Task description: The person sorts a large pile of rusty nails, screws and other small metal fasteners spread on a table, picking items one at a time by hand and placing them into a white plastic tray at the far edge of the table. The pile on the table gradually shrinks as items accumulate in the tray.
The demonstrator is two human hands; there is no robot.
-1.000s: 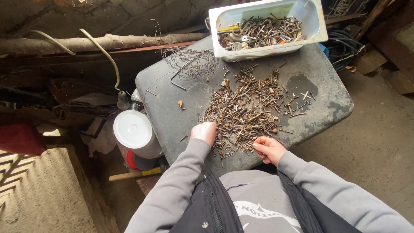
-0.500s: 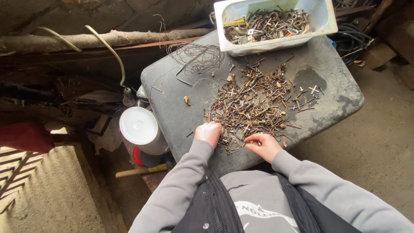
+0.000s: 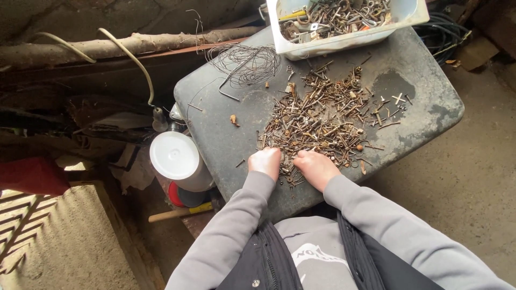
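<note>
Near the middle of the frame, a big pile of rusty nails and screws [image 3: 322,121] lies spread flat on a dark table [image 3: 424,129], so each piece is easy to see. The left hand [image 3: 266,162] and right hand [image 3: 317,169] rest side by side at the pile's near edge, knuckles up. The fingers curl down into the nails; I cannot tell what they pinch. A white tub [image 3: 344,44] with more metal bits sits at the top.
</note>
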